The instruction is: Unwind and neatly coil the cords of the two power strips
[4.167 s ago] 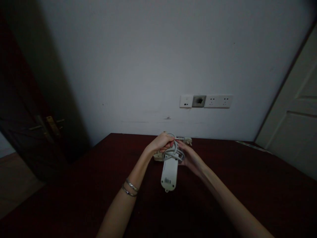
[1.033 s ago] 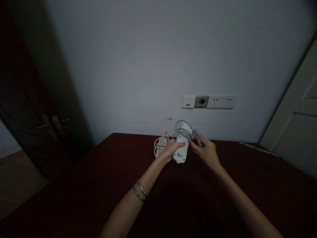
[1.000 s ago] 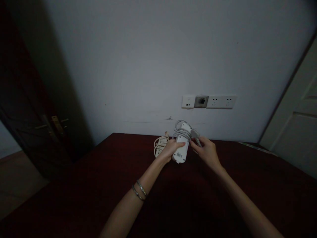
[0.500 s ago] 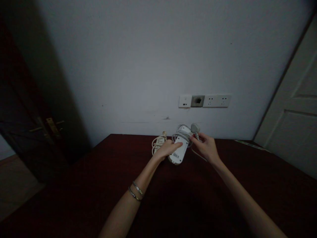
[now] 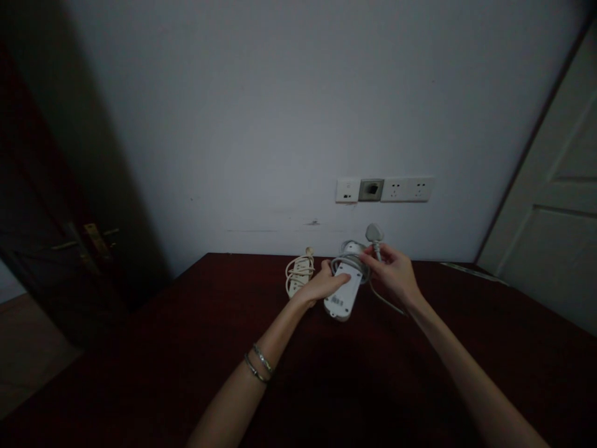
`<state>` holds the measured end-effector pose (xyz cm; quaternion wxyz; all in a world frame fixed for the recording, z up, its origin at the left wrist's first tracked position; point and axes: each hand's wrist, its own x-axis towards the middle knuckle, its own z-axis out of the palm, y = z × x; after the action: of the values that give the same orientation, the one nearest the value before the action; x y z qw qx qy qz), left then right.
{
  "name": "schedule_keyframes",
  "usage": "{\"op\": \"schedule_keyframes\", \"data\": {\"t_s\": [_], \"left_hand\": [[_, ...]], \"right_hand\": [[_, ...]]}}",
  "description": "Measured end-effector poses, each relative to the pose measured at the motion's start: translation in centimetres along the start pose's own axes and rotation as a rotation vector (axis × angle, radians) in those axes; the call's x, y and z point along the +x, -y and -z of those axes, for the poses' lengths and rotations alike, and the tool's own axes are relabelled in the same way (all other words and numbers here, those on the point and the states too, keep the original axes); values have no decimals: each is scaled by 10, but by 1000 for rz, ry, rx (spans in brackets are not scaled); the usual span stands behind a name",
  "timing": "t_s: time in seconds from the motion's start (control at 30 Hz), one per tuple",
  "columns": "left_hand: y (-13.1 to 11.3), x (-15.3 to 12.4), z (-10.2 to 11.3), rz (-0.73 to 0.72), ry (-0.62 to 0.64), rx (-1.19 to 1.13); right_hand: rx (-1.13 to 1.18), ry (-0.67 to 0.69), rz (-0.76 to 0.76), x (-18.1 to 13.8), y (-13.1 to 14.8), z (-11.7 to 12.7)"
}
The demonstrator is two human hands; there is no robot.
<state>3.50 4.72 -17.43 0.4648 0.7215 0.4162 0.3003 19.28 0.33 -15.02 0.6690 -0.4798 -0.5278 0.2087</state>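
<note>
A dim room: a dark red table (image 5: pixel 140 373) is pushed against a pale wall that carries a row of wall sockets (image 5: pixel 384 189), with a dark door (image 5: pixel 56 205) to the left and a white door (image 5: pixel 555 236) to the right.

Near the middle of the table's far edge, the left hand (image 5: pixel 321 287) is closed around a white power strip (image 5: pixel 344 295), label side up, thumb across its back. Grey cord (image 5: pixel 351 261) is wound around the strip's far end. The right hand (image 5: pixel 395 272) pinches the cord just under the plug (image 5: pixel 374 233).

Half a second earlier the plug sat low against the coil. Now it is lifted above the strip, and a loose run of cord hangs from the right hand down past the wrist, so one turn has come off the winding.

A cream strip (image 5: pixel 298 277), bundled in its own cord, lies just left of the left hand. The wall stands close behind the far edge. The tabletop runs wide toward the right and near edges.
</note>
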Motion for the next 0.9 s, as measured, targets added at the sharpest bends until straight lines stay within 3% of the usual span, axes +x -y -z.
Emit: {"op": "schedule_keyframes", "data": {"t_s": [0.17, 0.27, 0.43, 0.57, 0.73, 0.9], "left_hand": [[-11, -7, -3, -440, -175, 143], [-11, -3, 1, -605, -190, 150], [-5, 5, 13, -681, -108, 69], [-2, 4, 17, -706, -199, 82], [3, 6, 25, -679, -354, 141], [3, 10, 32, -740, -354, 89]], "right_hand": [[29, 46, -15, -2, 5, -5], [69, 98, -31, -5, 9, -8], [182, 133, -121, -12, 15, -14], [228, 155, -200, -14, 15, -14], [-90, 102, -25, -4, 14, 5], [-289, 86, 140, 3, 9, 18]]}}
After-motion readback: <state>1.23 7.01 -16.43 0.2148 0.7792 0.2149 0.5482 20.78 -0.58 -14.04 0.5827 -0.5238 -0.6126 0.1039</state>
